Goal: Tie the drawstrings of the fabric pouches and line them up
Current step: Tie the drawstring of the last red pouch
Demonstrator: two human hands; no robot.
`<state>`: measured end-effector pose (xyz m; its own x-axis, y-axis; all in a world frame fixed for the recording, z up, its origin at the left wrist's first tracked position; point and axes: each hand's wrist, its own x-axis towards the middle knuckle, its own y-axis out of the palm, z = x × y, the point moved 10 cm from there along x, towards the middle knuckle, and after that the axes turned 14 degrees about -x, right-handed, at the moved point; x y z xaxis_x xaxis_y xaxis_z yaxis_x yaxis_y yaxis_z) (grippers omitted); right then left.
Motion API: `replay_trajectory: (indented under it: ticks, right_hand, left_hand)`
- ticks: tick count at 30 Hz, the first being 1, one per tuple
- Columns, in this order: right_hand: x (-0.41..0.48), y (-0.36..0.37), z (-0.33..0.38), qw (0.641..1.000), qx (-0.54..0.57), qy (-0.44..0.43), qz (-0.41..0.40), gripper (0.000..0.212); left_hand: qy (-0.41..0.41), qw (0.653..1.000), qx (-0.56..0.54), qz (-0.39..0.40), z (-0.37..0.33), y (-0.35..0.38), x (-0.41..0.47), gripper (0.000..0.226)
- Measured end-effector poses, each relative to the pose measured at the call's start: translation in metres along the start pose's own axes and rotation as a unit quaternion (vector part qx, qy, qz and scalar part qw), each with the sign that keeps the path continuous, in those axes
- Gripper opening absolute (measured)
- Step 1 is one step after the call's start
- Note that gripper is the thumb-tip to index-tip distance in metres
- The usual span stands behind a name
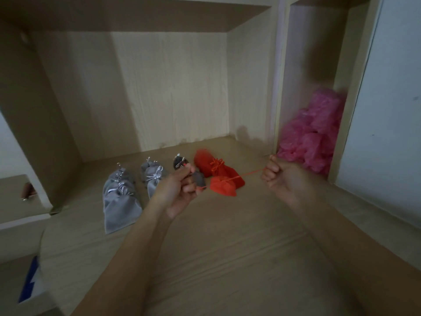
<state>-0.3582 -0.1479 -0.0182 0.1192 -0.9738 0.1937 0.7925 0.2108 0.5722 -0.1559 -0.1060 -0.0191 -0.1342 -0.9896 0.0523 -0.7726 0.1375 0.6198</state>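
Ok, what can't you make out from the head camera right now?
Head view only:
- Knot on the front red pouch: too small and blurred to tell if tied.
- Ends of the red drawstring: hidden inside the left hand and right hand.
- The dark grey pouch: partly behind the left hand.
- The pink heap: blurred, contents unreadable.
- The blue item: blurred, unidentifiable.

Two hands in play, left hand [180, 190] and right hand [280, 176], one red drawstring [248, 173] pinched between them, three red pouches [222, 188] by it, two dark grey pouches [180, 161] at the left hand's fingertips, five light grey pouches [123, 210], looks like, left of that hand, one pink heap [312, 133] beyond the right hand.
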Motion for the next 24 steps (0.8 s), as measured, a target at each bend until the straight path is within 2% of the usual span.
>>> replay_trajectory:
  ticks: [5, 7, 8, 10, 12, 14, 16, 20, 22, 24]
  right_hand:
    - [0.001, -0.006, 0.011, 0.999, -0.042, -0.029, -0.011, 0.054]
    - [-0.002, -0.01, 0.018, 0.989, -0.136, -0.04, -0.044, 0.029]
    - [-0.004, -0.007, 0.022, 0.973, -0.222, -0.049, -0.047, 0.024]
    - [-0.014, 0.008, 0.025, 0.9, -0.428, -0.078, -0.001, 0.021]
    - [-0.027, 0.021, 0.01, 0.794, -0.596, -0.094, 0.067, 0.013]
    - [-0.035, 0.024, -0.01, 0.709, -0.689, -0.086, 0.124, 0.005]
    - [-0.036, 0.025, -0.018, 0.66, -0.73, -0.081, 0.156, 0.006]
    - [-0.029, 0.025, -0.013, 0.587, -0.784, -0.127, 0.157, 0.007]
    - [-0.025, 0.022, -0.007, 0.597, -0.779, -0.154, 0.118, 0.005]
    - [-0.022, 0.019, -0.005, 0.611, -0.77, -0.162, 0.091, 0.004]
  left_hand:
    - [-0.013, 0.991, 0.134, -0.008, 0.006, -0.002, -0.001, 0.03]
    - [0.002, 0.975, 0.22, -0.006, 0.008, -0.004, 0.001, 0.029]
    - [0.009, 0.963, 0.271, -0.007, 0.01, -0.006, 0.002, 0.027]
    - [0.026, 0.924, 0.38, -0.005, 0.012, -0.012, 0.006, 0.025]
    - [0.042, 0.887, 0.46, 0.012, 0.013, -0.013, 0.009, 0.022]
    - [0.042, 0.871, 0.488, 0.041, 0.015, -0.01, 0.008, 0.018]
    - [0.034, 0.839, 0.536, 0.082, 0.018, -0.003, 0.004, 0.014]
    - [0.038, 0.776, 0.617, 0.123, 0.02, 0.003, -0.002, 0.011]
    - [0.037, 0.767, 0.627, 0.131, 0.021, 0.003, -0.002, 0.014]
    - [0.023, 0.776, 0.614, 0.144, 0.024, 0.003, -0.003, 0.015]
